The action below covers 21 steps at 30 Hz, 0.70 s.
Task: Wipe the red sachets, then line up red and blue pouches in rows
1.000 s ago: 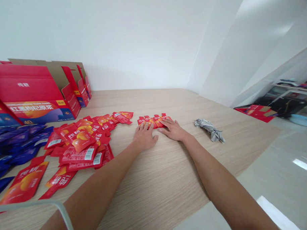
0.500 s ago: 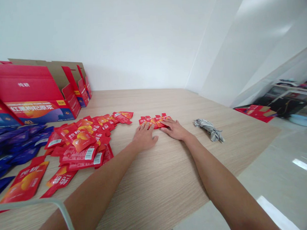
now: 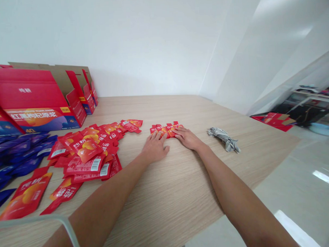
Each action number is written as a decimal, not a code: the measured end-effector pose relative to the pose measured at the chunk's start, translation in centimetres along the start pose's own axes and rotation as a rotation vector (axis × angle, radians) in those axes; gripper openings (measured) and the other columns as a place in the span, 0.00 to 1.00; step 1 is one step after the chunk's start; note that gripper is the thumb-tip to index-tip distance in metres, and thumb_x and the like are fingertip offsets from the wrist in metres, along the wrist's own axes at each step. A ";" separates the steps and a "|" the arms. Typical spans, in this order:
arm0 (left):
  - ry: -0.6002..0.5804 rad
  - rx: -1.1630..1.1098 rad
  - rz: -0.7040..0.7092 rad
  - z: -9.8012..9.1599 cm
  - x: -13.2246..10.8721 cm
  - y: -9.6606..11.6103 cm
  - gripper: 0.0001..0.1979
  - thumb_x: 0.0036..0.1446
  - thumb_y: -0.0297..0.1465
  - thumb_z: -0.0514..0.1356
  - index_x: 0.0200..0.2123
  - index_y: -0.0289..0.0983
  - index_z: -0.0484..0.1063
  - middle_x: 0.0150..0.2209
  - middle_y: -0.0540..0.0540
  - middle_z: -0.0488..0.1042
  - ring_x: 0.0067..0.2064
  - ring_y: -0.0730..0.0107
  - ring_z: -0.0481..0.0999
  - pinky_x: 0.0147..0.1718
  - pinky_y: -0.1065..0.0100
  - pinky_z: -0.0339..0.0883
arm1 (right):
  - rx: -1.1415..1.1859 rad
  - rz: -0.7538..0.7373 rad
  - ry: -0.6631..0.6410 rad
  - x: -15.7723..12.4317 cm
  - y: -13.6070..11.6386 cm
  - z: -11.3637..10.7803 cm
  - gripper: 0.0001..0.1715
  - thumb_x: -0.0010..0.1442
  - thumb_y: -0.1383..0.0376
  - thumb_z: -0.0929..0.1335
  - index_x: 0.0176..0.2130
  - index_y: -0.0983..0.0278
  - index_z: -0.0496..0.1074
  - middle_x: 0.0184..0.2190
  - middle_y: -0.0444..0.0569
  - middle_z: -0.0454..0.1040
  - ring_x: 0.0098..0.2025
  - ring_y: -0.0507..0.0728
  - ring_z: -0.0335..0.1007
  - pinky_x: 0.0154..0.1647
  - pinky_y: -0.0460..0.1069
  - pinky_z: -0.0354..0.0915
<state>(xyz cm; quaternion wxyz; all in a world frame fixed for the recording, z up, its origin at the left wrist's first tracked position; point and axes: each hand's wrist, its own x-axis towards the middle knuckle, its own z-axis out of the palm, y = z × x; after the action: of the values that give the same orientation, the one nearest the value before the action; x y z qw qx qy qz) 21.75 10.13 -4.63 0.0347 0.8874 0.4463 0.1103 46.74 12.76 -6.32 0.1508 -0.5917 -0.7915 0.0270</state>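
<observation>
A short row of small red sachets (image 3: 166, 129) lies side by side on the wooden table (image 3: 169, 188). My left hand (image 3: 154, 147) rests flat on the table, fingers stretched out and touching the row's left end. My right hand (image 3: 187, 137) lies flat too, its fingertips on the row's right end. Neither hand grips anything. A large loose pile of the same red sachets (image 3: 92, 151) spreads to the left of my left arm.
Blue sachets (image 3: 17, 157) lie at the far left. Open red and blue cartons (image 3: 36, 102) stand along the back left by the wall. A crumpled grey cloth (image 3: 224, 138) lies right of my right hand. The table's edge drops to a glossy floor on the right.
The row of sachets and both hands' fingertips have edged slightly away from me and closer together; nothing was picked up.
</observation>
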 end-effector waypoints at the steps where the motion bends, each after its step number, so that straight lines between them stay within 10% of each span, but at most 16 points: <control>1: 0.005 -0.001 0.004 0.0 0.0 0.0 0.35 0.72 0.44 0.53 0.76 0.35 0.58 0.77 0.33 0.57 0.78 0.43 0.54 0.75 0.45 0.50 | -0.005 -0.007 0.003 0.1 0.1 0.1 0.29 0.79 0.53 0.59 0.72 0.56 0.69 0.74 0.52 0.65 0.78 0.63 0.56 0.78 0.67 0.52; 21: 0.130 0.008 -0.007 -0.2 -0.7 0.2 0.31 0.69 0.40 0.59 0.71 0.33 0.65 0.76 0.28 0.57 0.78 0.45 0.55 0.76 0.46 0.49 | -0.108 0.148 0.026 -1.3 -5.0 -1.4 0.36 0.76 0.46 0.62 0.76 0.55 0.60 0.80 0.56 0.52 0.81 0.72 0.41 0.73 0.84 0.39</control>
<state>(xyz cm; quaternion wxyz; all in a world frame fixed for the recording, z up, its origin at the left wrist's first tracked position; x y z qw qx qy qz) 21.48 9.39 -4.53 0.0026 0.8769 0.4512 0.1658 42.83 9.90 -4.13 0.1265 -0.6561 -0.7439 -0.0123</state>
